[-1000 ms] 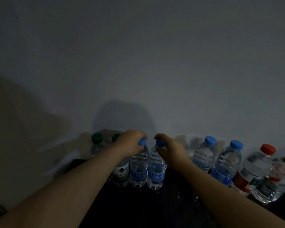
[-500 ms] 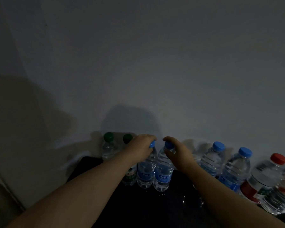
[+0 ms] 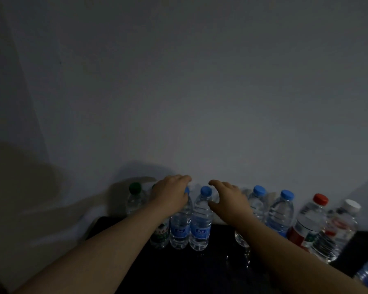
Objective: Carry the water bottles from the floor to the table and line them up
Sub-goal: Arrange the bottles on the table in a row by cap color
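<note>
1. Far left: a clear plastic bottle with a green cap (image 3: 135,198) stands upright at the back left corner of the dark table top (image 3: 200,270), close to the pale grey wall (image 3: 200,102); the wall probably serves as the straight edge for the row
2. Next along: a clear bottle with a green-and-white label (image 3: 160,235), top hidden behind the left hand (image 3: 171,196); it touches its right-hand neighbour
3. The left hand lies over the top of a clear blue-capped bottle with a blue label (image 3: 180,227), fingers bent over the cap; too dim to tell whether they grip or merely rest there; the bottle is upright on the table, so I judge it placed
4. A second blue-capped bottle (image 3: 200,221) stands touching it, labels level; set tight, likely to keep the line gapless
5. The right hand (image 3: 228,198) is just beside this bottle's neck, fingers and thumb spread in a loose C, holding nothing; well placed to steady it should it tip
6. Behind the right wrist shows the base of another clear bottle (image 3: 240,238); the rest is hidden
7. Further right: a third blue-capped bottle (image 3: 258,205), a fourth blue-capped bottle (image 3: 282,213), a red-capped bottle (image 3: 308,223) and a white-capped bottle (image 3: 339,228); all upright on the table, spacing looser here
8. The floor is out of view; how many bottles remain there cannot be told
</note>
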